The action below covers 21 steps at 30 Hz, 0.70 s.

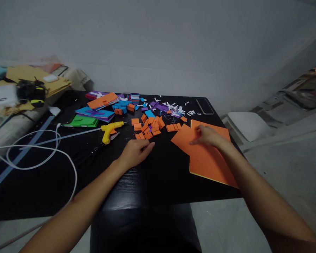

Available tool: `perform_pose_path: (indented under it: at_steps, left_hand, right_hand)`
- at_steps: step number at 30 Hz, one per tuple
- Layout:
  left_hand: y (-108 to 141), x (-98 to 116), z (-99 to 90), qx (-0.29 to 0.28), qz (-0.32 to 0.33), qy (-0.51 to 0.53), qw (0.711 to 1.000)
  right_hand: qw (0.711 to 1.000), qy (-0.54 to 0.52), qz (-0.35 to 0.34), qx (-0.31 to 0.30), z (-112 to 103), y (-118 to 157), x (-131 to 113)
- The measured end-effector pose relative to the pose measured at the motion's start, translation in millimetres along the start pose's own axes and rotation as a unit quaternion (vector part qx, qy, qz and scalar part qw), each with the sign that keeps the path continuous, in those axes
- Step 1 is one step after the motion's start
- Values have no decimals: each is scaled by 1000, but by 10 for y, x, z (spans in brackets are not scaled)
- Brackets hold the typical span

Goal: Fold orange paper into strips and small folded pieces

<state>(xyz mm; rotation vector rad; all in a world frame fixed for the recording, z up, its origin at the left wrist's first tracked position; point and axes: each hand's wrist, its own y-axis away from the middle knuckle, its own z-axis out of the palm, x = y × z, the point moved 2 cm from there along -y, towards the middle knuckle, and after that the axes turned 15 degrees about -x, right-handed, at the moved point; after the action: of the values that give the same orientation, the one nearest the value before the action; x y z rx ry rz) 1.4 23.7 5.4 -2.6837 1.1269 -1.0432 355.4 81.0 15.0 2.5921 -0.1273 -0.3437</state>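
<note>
My left hand point(137, 153) rests on the black table point(158, 182) with its fingers curled under and the thumb sticking out to the right. Nothing shows in it. Just beyond lies a cluster of small folded orange paper pieces point(155, 130). On the right, my right hand point(205, 135) is over a large orange paper sheet point(213, 161), thumb and fingers bent but apart. A smaller orange sheet point(183, 138) lies partly on the large one, at the fingertips; whether they touch it I cannot tell. Yellow edging shows along the large sheet's lower side.
A yellow glue gun point(110, 130) lies left of centre near dark-handled scissors point(88, 154). A white cable point(68, 158) loops across the left. Behind are green folded paper point(81, 121), an orange packet point(104, 101), white paper scraps point(175, 109) and a phone point(204, 106).
</note>
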Motion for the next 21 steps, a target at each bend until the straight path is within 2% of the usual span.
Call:
perform_pose_path:
  at_steps: [5,9,13,17,21]
  left_hand:
    - [0,-12,-4,-3,0,3,1000]
    - [3,-19,-17,10,6,8,1000]
    - [4,-12,-16,10,2,18,1000]
    - [7,4,-14,6,-12,24,1000]
    - [15,13,-52,34,-40,45,998]
  right_hand:
    - [998,-29,34,-47,-47,80,-101]
    - [997,-43,37,-50,-81,130,-126]
    - [992,-105,-12,-67,-67,250,-112]
    - [951,-271,-97,-108,-6,490,-198]
    - [897,-379,-202,-108,49,665,-487]
